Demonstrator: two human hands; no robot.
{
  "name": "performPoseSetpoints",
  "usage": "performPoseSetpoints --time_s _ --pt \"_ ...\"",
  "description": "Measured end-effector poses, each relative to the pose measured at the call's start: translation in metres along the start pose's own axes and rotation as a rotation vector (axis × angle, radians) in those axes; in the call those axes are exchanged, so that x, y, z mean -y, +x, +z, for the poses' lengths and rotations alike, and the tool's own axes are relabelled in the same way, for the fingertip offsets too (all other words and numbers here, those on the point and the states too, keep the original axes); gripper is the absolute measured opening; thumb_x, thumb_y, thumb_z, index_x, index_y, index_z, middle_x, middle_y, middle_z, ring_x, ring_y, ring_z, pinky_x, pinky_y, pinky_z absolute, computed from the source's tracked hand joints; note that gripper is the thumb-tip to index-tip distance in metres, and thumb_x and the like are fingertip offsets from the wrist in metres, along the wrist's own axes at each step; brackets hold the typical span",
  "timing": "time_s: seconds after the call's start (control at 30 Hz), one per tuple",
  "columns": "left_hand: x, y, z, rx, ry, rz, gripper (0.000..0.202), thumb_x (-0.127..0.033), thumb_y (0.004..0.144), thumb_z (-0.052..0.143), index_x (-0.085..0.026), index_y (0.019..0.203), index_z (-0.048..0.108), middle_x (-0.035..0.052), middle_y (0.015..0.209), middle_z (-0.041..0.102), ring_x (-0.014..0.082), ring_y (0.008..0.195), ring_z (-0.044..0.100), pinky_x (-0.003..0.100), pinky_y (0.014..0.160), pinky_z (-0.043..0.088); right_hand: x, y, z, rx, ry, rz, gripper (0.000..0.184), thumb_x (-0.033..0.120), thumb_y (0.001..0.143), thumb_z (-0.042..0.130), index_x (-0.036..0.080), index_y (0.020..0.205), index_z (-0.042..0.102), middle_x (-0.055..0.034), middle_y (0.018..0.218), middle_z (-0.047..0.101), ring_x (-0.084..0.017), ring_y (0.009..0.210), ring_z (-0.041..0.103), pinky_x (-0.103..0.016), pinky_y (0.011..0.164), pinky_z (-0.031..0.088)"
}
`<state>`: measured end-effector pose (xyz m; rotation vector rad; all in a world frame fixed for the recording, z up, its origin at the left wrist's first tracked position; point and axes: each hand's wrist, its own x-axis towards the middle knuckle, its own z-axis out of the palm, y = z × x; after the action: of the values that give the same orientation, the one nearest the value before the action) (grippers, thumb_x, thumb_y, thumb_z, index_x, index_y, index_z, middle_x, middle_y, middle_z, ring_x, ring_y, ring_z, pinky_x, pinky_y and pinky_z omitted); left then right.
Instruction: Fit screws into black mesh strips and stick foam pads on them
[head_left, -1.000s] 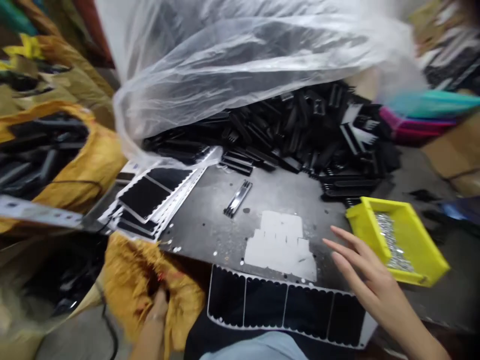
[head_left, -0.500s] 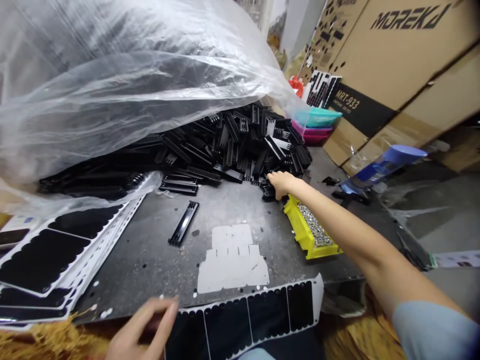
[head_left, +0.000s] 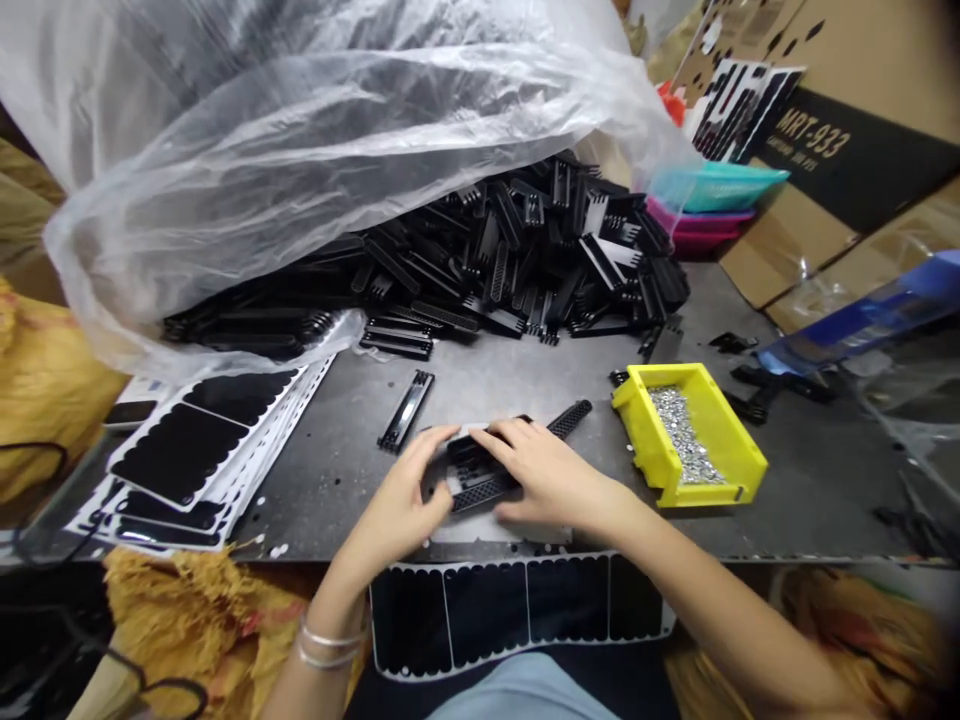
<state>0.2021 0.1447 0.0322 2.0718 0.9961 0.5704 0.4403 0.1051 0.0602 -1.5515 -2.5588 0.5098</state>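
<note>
Both my hands are together over the white cut-out card (head_left: 457, 537) on the dark tabletop. My right hand (head_left: 551, 475) grips several black plastic strips (head_left: 477, 492) from above, its fingers bent around them. My left hand (head_left: 401, 497) closes thumb and fingers at their left end. A textured black strip (head_left: 574, 416) sticks out beyond my right fingers, pointing up and right. The pieces are partly hidden, so I cannot tell how many are held. A single glossy black strip (head_left: 406, 411) lies apart to the left.
A heap of black plastic strips (head_left: 517, 250) lies behind, partly under clear plastic sheeting (head_left: 322, 180). At right stands a yellow bin (head_left: 739, 455) of small metal pieces. Black sticker sheets (head_left: 169, 455) are stacked left; another sheet (head_left: 487, 610) lies at my lap.
My right hand has come back from the heap to the white card with black strips. My left hand has moved up to meet it. The view has shifted as well.
</note>
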Motion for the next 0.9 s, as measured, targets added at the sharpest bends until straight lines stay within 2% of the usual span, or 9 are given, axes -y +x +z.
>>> performPoseSetpoints --time_s 0.03,0.1,0.17,0.27,0.33,0.4,0.67,0.8,0.9 --pt "-0.004 -0.007 0.003 0.065 -0.03 -0.001 0.074 -0.024 0.092 0.064 -0.032 0.159 0.035 0.0096 0.163 0.042 0.0301 0.151 0.042 0.052 0.125 0.037 -0.006 -0.014 0.003 -0.089 0.039 0.015 0.085 0.041 0.084 0.077 0.018 0.157 0.039 -0.0191 0.15 0.053 -0.036 0.136 0.052 -0.052 0.11 0.046" --pt "-0.007 -0.014 0.011 0.128 -0.031 -0.009 0.104 -0.035 0.082 0.082 -0.035 0.165 0.019 0.0108 0.172 0.025 0.0354 0.158 0.029 0.056 0.127 0.033 -0.02 -0.04 0.008 -0.25 0.073 0.071 0.059 0.039 0.096 0.067 0.026 0.15 0.049 -0.0146 0.156 0.049 -0.034 0.144 0.046 -0.053 0.113 0.042" --pt "-0.004 -0.016 0.022 0.093 -0.004 -0.009 0.112 -0.037 0.074 0.09 -0.034 0.163 0.023 0.0129 0.172 0.021 0.038 0.158 0.027 0.06 0.126 0.033 -0.035 -0.059 0.011 -0.336 0.052 0.118 0.03 0.029 0.104 0.054 0.03 0.133 0.063 -0.0102 0.151 0.056 -0.031 0.143 0.049 -0.053 0.112 0.042" --pt "0.004 -0.017 0.034 -0.066 0.069 0.018 0.065 -0.026 0.081 0.084 -0.027 0.138 0.054 0.0142 0.151 0.046 0.0349 0.144 0.046 0.058 0.119 0.041 -0.052 -0.066 0.017 -0.307 -0.007 0.092 0.027 0.024 0.105 0.052 0.031 0.125 0.069 -0.0074 0.139 0.065 -0.03 0.135 0.055 -0.052 0.107 0.043" --pt "0.006 -0.022 0.036 -0.089 0.081 0.064 0.03 -0.021 0.091 0.073 -0.024 0.119 0.062 0.0102 0.127 0.061 0.0277 0.124 0.06 0.048 0.108 0.05 -0.061 -0.058 0.022 -0.279 -0.015 0.065 0.025 0.025 0.103 0.057 0.031 0.124 0.07 -0.0069 0.132 0.069 -0.029 0.126 0.061 -0.05 0.104 0.044" --pt "0.007 -0.032 0.035 -0.056 0.048 0.119 0.018 -0.017 0.098 0.063 -0.024 0.115 0.064 0.0065 0.112 0.066 0.0219 0.108 0.066 0.038 0.097 0.054 -0.067 -0.049 0.025 -0.28 0.01 0.053 0.02 0.027 0.102 0.06 0.031 0.117 0.073 -0.0066 0.126 0.071 -0.028 0.117 0.064 -0.049 0.101 0.044" --pt "0.012 -0.06 0.049 -0.221 0.174 0.206 0.024 -0.007 0.096 0.058 -0.023 0.114 0.063 0.0054 0.105 0.065 0.0203 0.1 0.064 0.032 0.089 0.054 -0.074 -0.039 0.015 -0.21 0.155 0.053 0.02 0.032 0.105 0.058 0.03 0.109 0.077 -0.0069 0.113 0.072 -0.027 0.109 0.064 -0.05 0.099 0.042" --pt "0.014 -0.056 0.061 -0.344 0.286 0.194 0.025 -0.011 0.098 0.059 -0.021 0.12 0.06 0.008 0.109 0.064 0.0228 0.103 0.063 0.035 0.09 0.055 -0.071 -0.042 0.011 -0.153 0.212 0.08 0.02 0.036 0.105 0.058 0.03 0.112 0.076 -0.0054 0.113 0.074 -0.026 0.111 0.064 -0.052 0.104 0.041" --pt "0.009 -0.056 0.062 -0.385 0.322 0.167 0.045 -0.022 0.096 0.068 -0.02 0.138 0.052 0.0126 0.12 0.06 0.0267 0.113 0.06 0.042 0.098 0.055 -0.066 -0.043 0.01 -0.124 0.251 0.085 0.022 0.037 0.106 0.056 0.03 0.113 0.075 -0.0055 0.111 0.075 -0.026 0.111 0.065 -0.053 0.104 0.043"
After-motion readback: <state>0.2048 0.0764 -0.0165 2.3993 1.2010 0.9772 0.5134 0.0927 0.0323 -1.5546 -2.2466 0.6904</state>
